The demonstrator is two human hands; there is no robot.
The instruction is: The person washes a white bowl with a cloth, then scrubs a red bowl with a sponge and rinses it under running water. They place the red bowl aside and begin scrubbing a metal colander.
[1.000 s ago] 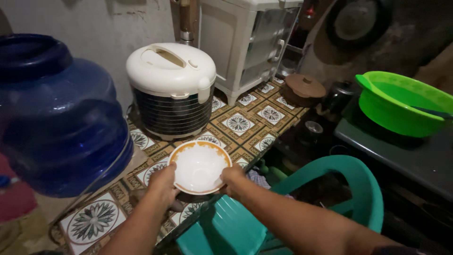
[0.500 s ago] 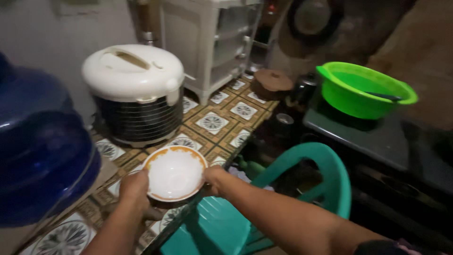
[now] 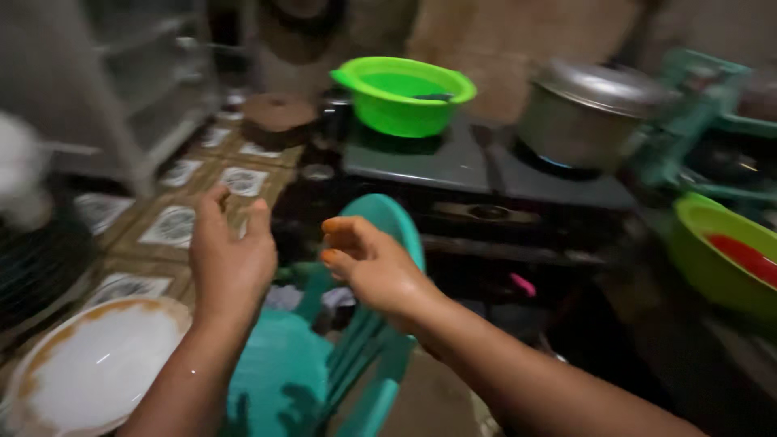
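My fingers are holding nothing. On my left hand (image 3: 231,259) the fingers (image 3: 212,202) are stretched up and slightly spread, palm turned away from me. My right hand (image 3: 372,263) hangs loose beside it, its fingers (image 3: 340,229) half curled and apart, pointing toward the left hand without touching it.

Both hands hover above the teal plastic chair (image 3: 380,243), whose curved back shows between and behind them. The white plate with a brown rim (image 3: 89,368) lies down at my lower left on the patterned tiled bench (image 3: 174,226), well apart from my left hand and just beside my left forearm (the plate is blurred, but looks empty).

Farther out, ahead of my hands, a dark stove (image 3: 486,174) carries a bright green plastic basin (image 3: 402,93) on its left side and a covered metal pot (image 3: 595,109) on its right. A round brown lid (image 3: 279,113) sits on the bench left of the basin. At the far right is a green bowl with a red inside (image 3: 724,255). A white shelf rack (image 3: 137,89) stands at the upper left.
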